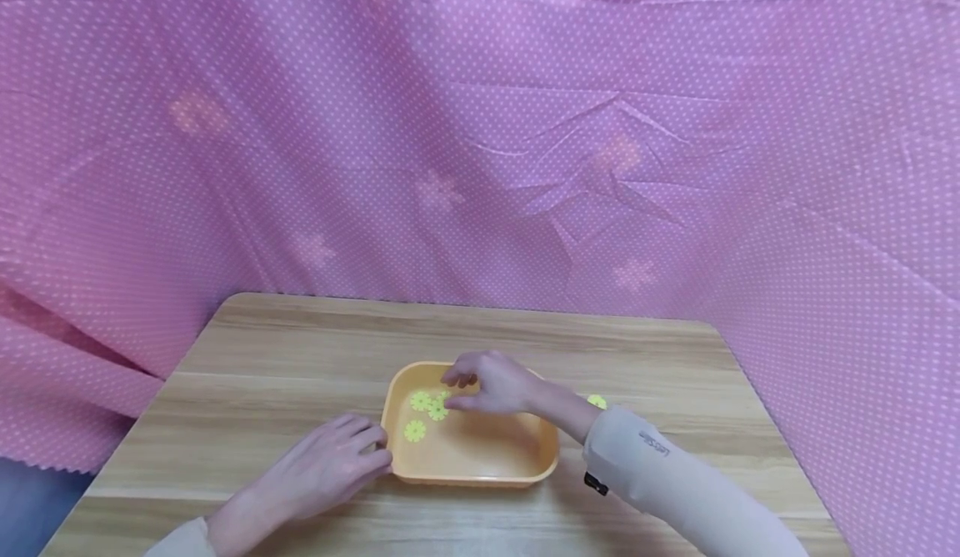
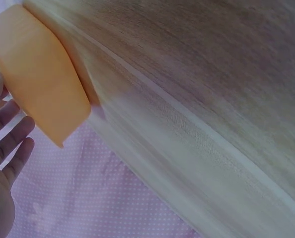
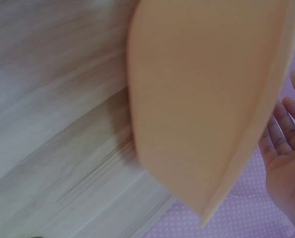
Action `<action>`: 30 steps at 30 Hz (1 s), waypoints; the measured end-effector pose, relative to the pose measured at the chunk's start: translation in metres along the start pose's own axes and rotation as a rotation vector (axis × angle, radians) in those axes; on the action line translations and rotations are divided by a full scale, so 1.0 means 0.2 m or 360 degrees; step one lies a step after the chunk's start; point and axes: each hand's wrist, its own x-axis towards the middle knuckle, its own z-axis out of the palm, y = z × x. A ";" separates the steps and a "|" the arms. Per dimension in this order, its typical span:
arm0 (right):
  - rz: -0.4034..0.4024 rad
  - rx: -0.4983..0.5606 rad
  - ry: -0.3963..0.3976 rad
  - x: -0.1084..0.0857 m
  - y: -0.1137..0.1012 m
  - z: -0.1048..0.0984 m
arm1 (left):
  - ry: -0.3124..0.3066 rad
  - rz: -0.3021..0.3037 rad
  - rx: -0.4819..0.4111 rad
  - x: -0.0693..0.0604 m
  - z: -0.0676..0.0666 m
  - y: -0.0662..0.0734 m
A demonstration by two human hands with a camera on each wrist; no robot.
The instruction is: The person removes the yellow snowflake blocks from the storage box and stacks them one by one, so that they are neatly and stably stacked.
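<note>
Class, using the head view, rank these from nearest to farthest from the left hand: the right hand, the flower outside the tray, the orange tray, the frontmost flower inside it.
1. Orange tray: its left end is beside the left hand.
2. Frontmost flower: inside, towards the left.
3. Right hand: over the tray.
4. Outside flower: past the tray's right end.

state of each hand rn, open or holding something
Left hand: open, touching the orange tray.
Right hand: open above the tray, holding nothing visible.
</note>
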 end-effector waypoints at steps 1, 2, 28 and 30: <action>0.0006 0.0006 -0.0006 0.01 0.00 0.00 | 0.0000 0.0000 0.0002 0.00 0.00 0.00; 0.0010 0.0009 -0.0015 0.02 -0.01 0.01 | -0.0001 0.0001 0.0002 0.00 0.00 0.00; 0.0043 -0.0153 -0.0221 0.08 0.02 0.19 | 0.0009 0.0015 -0.0006 0.00 0.01 0.00; 0.0045 -0.0170 -0.0224 0.08 0.02 0.20 | 0.0010 0.0013 -0.0005 0.00 0.01 0.00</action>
